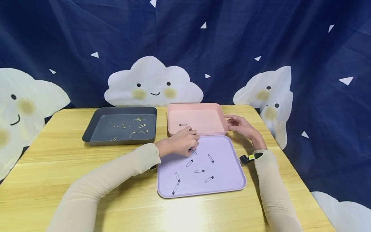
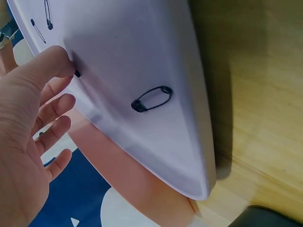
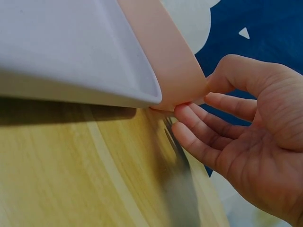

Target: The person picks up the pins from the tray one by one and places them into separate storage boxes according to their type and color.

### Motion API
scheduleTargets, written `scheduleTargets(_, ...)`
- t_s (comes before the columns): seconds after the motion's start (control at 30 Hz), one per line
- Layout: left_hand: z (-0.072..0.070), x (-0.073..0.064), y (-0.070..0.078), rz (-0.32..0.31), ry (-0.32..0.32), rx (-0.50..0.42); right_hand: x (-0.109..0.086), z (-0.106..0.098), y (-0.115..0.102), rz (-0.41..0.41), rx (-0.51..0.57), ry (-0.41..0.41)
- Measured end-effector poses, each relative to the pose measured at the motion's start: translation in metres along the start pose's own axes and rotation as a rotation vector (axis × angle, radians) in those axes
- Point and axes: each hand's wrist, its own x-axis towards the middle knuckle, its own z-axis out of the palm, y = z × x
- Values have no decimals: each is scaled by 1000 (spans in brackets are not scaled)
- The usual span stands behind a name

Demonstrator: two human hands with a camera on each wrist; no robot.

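Observation:
My left hand is over the back-left part of the lilac tray, its thumb and forefinger pinching a safety pin. In the left wrist view only the pin's black tip shows beside the thumb; the other fingers are loosely bent. Several more black safety pins lie scattered on this tray, one near its corner. My right hand holds the right side of the pink tray. In the right wrist view, the thumb and bent fingertips meet the tray's outer corner. One black safety pin lies inside the pink tray.
A dark grey tray at the back left holds several gold-coloured safety pins. The trays stand on a wooden table. A blue curtain with white clouds hangs behind the table.

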Motion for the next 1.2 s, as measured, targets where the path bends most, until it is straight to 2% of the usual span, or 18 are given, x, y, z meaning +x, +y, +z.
scheduleTargets(0.37, 3, 2, -2, -7, -10, -10, 0, 1, 0, 6, -6, 14)
scheduleTargets(0.73, 1, 0, -4, -7, 36, -13, 3, 0, -1, -21, 6, 18)
scheduleTargets(0.9, -1, 2, -4, 6, 29, -19, 1, -2, -1, -22, -1, 17)
scheduleTargets(1.2, -4, 0, -4, 0, -15, -100, 0, 2, 1, 2, 29, 14)
